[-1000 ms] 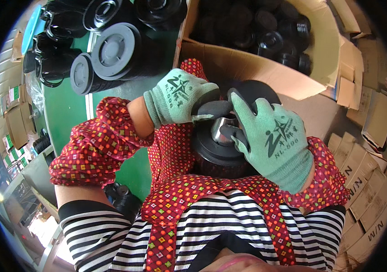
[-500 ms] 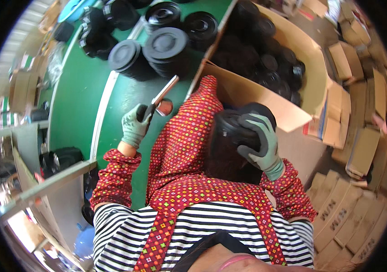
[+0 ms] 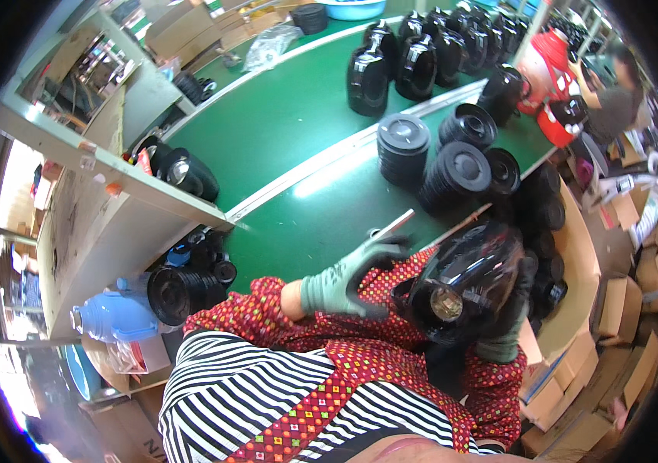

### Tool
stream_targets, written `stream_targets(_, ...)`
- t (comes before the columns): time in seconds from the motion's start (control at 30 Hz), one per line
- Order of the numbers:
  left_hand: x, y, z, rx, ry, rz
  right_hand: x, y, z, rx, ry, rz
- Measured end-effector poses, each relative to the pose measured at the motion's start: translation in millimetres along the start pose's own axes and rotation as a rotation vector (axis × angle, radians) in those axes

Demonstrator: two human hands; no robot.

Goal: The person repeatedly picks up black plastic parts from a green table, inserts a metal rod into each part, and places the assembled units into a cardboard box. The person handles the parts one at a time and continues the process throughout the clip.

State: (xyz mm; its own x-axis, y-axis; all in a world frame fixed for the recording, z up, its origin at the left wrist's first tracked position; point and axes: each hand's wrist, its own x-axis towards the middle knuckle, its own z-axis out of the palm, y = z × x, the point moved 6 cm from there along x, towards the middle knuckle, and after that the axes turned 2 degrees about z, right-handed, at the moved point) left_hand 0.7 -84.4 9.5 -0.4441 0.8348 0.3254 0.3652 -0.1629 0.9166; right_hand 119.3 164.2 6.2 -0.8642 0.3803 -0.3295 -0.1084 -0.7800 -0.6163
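Note:
A glossy black jug body is tilted over my lap, a round, shiny metallic end facing toward me. My right hand, in a grey-green glove with dark fingers and blurred by motion, grips its right side. My left hand, gloved alike, is just left of the jug, thumb apart from the upper fingers. A slim tool with a pale, straight bar sticks out past those fingers and appears held in them; its grip is mostly hidden. A patterned red apron lies beneath both hands.
Stacks of black discs stand on the green table beyond the jug. Several black jugs line the far side, near a red jug. An open carton is at my right. A person is at far right.
My view has swung to the left. The jug has turned, bringing its round metallic end into sight, and my left hand with the tool has come close to it.

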Motion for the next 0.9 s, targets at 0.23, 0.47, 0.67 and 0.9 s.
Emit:
stream_targets(0.23,-58,-17,-82,-0.420,0.551,-0.372,64,91,33,-0.314,-0.104,0.163)
stream_targets(0.47,10,-169,-280,0.200,1.044,-0.349,67,110,18,-1.249,-0.291,-0.606)
stream_targets(0.67,154,-270,-375,-0.022,1.127,-0.327,76,107,19,-1.287,-0.241,-0.542)
stream_targets(0.9,210,-318,-403,0.180,1.130,-0.409,90,107,24,-1.342,-0.297,-0.545)
